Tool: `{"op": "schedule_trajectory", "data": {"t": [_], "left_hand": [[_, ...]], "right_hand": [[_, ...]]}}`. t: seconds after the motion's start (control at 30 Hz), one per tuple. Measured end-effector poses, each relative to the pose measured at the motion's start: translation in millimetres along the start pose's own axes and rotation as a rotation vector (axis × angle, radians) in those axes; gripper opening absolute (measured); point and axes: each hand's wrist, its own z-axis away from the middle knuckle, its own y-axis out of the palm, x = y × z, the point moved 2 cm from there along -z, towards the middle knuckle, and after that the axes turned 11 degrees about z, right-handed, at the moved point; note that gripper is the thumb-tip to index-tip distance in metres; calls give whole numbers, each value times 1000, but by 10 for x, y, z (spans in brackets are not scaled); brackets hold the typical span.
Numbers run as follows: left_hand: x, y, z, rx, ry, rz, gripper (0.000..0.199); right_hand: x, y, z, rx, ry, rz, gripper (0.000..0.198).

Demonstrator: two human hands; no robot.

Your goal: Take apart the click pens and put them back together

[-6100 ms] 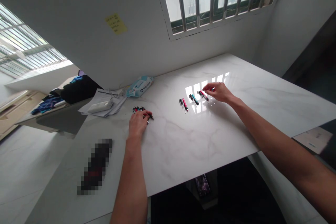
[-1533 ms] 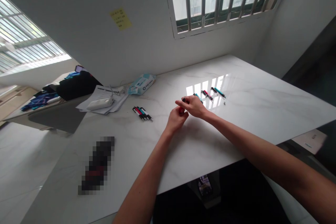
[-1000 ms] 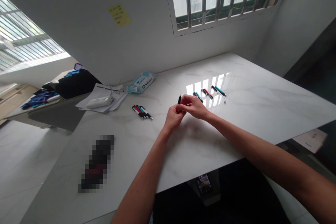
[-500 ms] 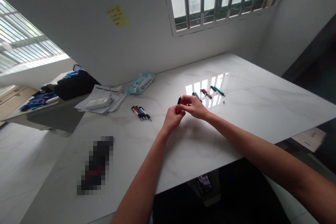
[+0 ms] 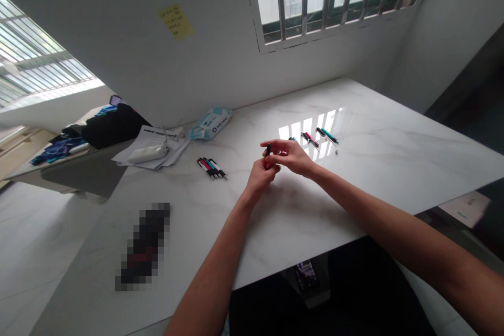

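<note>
My left hand (image 5: pixel 261 177) is closed around a black pen part (image 5: pixel 269 149), which stands upright above its fingers. My right hand (image 5: pixel 294 159) curves in from the right, with its thumb and forefinger around that part. A shiny red pen part (image 5: pixel 282 153) shows between my right fingers, mostly hidden by them. Just behind this hand, a teal pen (image 5: pixel 292 139) is partly covered. Farther right on the table lie a red pen (image 5: pixel 311 139) and another teal pen (image 5: pixel 329 135), with thin dark and light pieces beside them. A tiny piece (image 5: pixel 336 153) lies nearer me.
Several pens (image 5: pixel 211 168) lie side by side left of my hands on the white marbled table (image 5: pixel 394 152). A wipes pack (image 5: pixel 211 124) and papers (image 5: pixel 137 147) with a white object are at the back left. A blurred-out dark object (image 5: pixel 144 247) lies front left.
My right hand has shifted slightly, and its forefinger has lifted and stretched to the left over the black part. More of the teal pen behind is covered. My left hand stays nearly in place.
</note>
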Motion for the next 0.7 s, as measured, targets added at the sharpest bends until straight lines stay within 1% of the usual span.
{"op": "schedule_trajectory", "data": {"t": [0.1, 0.2, 0.27, 0.37, 0.5, 0.63, 0.7], "left_hand": [[-4, -8, -5, -4, -11, 53, 23], [-6, -13, -5, -1, 12, 27, 21], [-5, -14, -2, -4, 15, 21, 25], [-3, -15, 1, -16, 5, 42, 31], [-2, -7, -1, -1, 22, 19, 25], [11, 0, -4, 10, 5, 25, 19], [18, 3, -5, 20, -2, 25, 20]], "right_hand": [[5, -19, -6, 3, -30, 0, 45], [7, -26, -7, -22, -52, 68, 39], [11, -17, -5, 2, -47, 73, 36], [29, -9, -1, 20, -54, 64, 38], [50, -20, 5, -40, -64, 124, 37], [68, -11, 14, 6, -57, 79, 38], [76, -7, 18, -2, -63, 100, 38]]}}
